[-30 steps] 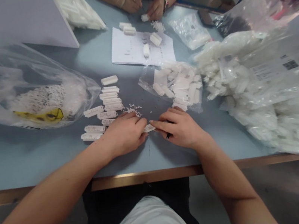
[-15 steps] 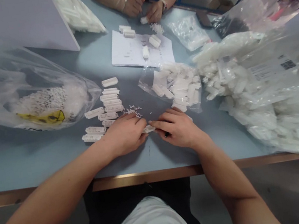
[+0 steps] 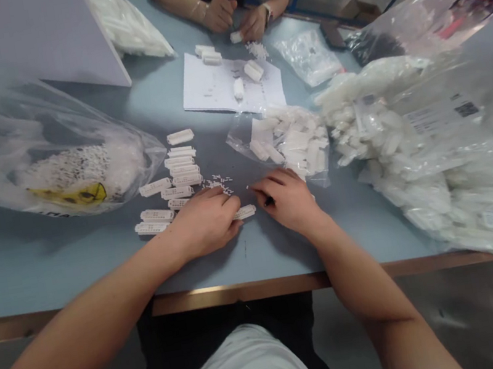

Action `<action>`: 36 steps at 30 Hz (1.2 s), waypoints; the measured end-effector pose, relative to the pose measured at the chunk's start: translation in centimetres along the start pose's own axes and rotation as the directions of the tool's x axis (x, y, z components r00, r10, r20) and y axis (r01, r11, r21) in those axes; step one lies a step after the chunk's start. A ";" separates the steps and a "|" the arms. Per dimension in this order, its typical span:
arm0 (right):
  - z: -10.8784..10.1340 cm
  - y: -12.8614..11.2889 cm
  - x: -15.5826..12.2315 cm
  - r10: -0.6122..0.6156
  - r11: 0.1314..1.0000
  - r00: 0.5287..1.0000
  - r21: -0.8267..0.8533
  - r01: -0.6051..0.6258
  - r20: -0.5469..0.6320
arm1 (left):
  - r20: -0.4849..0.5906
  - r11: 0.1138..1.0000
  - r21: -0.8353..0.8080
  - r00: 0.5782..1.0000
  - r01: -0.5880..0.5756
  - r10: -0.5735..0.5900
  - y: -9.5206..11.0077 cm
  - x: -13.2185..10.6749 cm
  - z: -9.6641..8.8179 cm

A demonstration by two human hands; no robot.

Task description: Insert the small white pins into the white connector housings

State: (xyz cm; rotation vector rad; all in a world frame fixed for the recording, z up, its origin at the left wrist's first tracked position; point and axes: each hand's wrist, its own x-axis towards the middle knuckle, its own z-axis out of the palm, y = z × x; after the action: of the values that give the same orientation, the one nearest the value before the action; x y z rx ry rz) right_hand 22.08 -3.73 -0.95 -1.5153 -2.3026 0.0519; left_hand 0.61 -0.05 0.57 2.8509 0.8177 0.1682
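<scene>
Our left hand (image 3: 206, 222) closes narrowly on one end of a white plastic strip (image 3: 245, 212), which lies on the counter (image 3: 53, 265) between both hands. Our right hand (image 3: 289, 201) curls around a small black tool (image 3: 268, 201) (most of it hidden by the fingers), just beside the strip's other end. Tiny white pins (image 3: 220, 182) lie loose by our left knuckles, so a careless sweep of that hand could scatter them or knock the neat rows of strips (image 3: 176, 183) nearby. A slip of the tool could also flick the strip away.
</scene>
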 end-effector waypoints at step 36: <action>-0.7 -0.5 0.0 -0.114 0.990 0.978 0.100 0.098 0.172 | -0.010 1.000 0.013 1.000 -0.011 0.011 -0.2 -0.1 0.4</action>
State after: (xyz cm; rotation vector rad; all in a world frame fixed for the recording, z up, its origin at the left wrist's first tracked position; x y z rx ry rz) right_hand 21.87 -4.07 -0.18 -1.3902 -2.4798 0.2692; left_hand 0.49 -0.01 0.18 2.8693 0.8081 0.1789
